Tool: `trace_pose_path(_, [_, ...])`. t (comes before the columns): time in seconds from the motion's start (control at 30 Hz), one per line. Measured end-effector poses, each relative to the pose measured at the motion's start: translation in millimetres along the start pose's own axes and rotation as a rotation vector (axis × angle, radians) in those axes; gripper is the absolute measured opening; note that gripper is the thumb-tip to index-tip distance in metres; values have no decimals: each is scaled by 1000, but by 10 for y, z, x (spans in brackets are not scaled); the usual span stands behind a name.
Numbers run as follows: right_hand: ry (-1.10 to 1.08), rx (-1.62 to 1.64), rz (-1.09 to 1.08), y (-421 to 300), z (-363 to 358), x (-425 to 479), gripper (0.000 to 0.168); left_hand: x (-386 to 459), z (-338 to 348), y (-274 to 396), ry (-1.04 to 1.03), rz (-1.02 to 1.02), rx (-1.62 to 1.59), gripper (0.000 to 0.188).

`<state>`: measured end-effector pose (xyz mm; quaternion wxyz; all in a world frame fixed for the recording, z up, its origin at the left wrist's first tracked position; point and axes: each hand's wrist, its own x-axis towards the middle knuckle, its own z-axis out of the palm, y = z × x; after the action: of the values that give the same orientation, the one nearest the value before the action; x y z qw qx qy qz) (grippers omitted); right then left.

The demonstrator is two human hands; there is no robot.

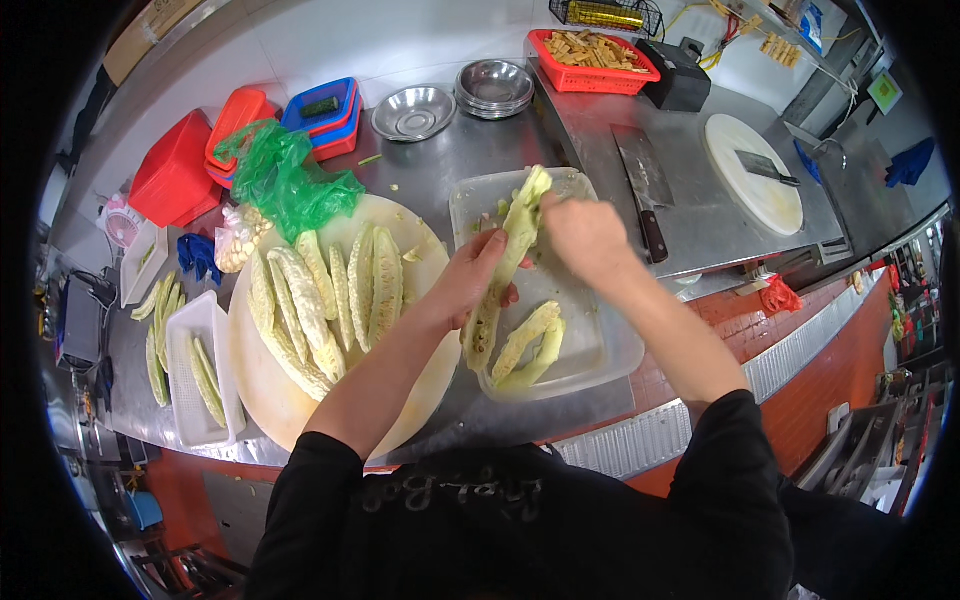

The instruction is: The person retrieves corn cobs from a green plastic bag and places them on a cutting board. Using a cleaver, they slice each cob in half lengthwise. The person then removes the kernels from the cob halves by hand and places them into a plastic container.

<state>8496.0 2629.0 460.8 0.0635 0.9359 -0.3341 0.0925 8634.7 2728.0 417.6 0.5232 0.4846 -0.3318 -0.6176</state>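
My left hand (480, 277) grips a halved pale-green bitter melon (504, 274), held lengthwise over a translucent plastic tub (611, 360). At the melon's far end is my right hand (585, 232), its fingers curled; whether it holds a small tool is hidden. Inside the tub lie melon pulp strips or pieces (529, 341) and small scraps. To the left, several halved bitter melons (307, 300) rest on a round white cutting board (420, 397), some with the seeded side up.
A green plastic bag (289, 180) overlaps the board's far edge. White baskets (180, 367) stand left. Steel bowls (495, 84) and a red basket (592, 81) are at the back. A cleaver (645, 176) lies right of the tub, and another knife (761, 165) on a second board (731, 195).
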Motion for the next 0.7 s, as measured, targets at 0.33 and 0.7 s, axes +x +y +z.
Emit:
trace_pose_path(0.33, [-150,171,-126,-236,108,-242,12,237,22,-99,187,-157,-22,40])
trace_pose_path(0.7, [-202,158,-167,185,135,-115,13,7,-22,79,-118,-184,145,50])
